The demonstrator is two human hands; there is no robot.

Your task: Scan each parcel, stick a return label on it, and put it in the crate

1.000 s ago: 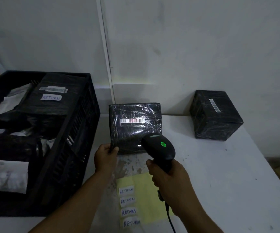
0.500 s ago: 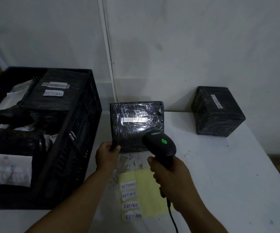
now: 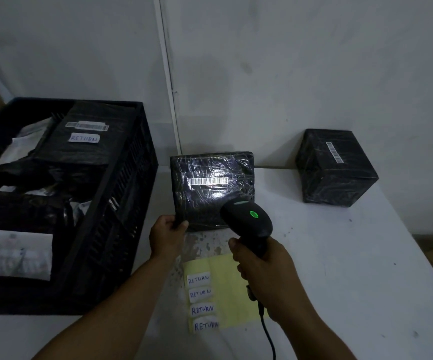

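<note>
A flat black plastic-wrapped parcel (image 3: 205, 188) stands tilted on the white table, its white barcode strip facing me. My left hand (image 3: 167, 236) grips its lower left corner. My right hand (image 3: 264, 271) holds a black barcode scanner (image 3: 247, 224) with a green light lit, pointed at the parcel's barcode from just below. A yellow sheet (image 3: 225, 289) carrying several white RETURN labels (image 3: 198, 279) lies under my hands. A black crate (image 3: 122, 203) at the left holds several parcels; the top one bears a RETURN label.
A second black wrapped box (image 3: 334, 170) with a barcode stands at the back right against the wall. The scanner's cable (image 3: 268, 336) trails toward me. The table's right edge drops off at the right.
The scanner's red line on the barcode has gone; the strip now shows white. Both hands keep their hold; the camera has shifted slightly.
</note>
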